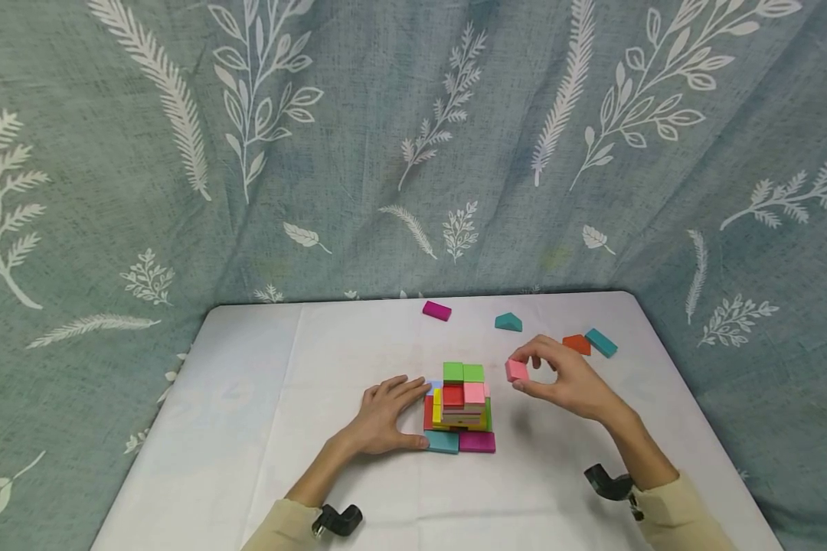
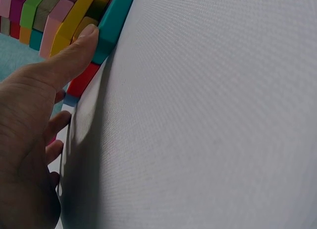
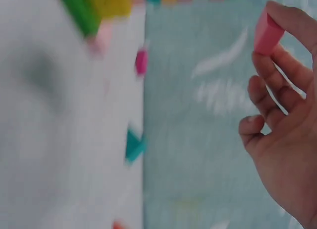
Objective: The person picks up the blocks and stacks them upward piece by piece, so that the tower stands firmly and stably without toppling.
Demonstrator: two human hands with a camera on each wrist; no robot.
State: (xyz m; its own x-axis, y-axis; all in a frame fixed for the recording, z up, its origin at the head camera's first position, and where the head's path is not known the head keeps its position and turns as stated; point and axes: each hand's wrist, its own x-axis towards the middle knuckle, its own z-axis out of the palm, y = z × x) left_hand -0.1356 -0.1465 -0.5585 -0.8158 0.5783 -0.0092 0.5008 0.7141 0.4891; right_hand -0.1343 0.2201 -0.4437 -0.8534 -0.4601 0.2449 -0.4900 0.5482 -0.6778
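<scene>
A stack of coloured blocks (image 1: 463, 396) rises from the table, with green, red and pink pieces on top. My left hand (image 1: 386, 417) rests against the stack's left side, fingers spread, its thumb at a teal block (image 1: 442, 441) in the bottom row. In the left wrist view that thumb (image 2: 79, 48) lies on the lower blocks and the other fingers reach behind them. To the right of the stack, above the table, my right hand (image 1: 570, 379) pinches a pink block (image 1: 516, 370) between thumb and fingers. The right wrist view shows the same pink block (image 3: 268, 33) at the fingertips.
Loose blocks lie toward the back of the white table (image 1: 248, 398): a magenta block (image 1: 437, 311), a teal triangular block (image 1: 508, 322), an orange block (image 1: 576, 344) and a teal block (image 1: 601, 343). A patterned curtain (image 1: 386, 153) hangs behind the table's back edge.
</scene>
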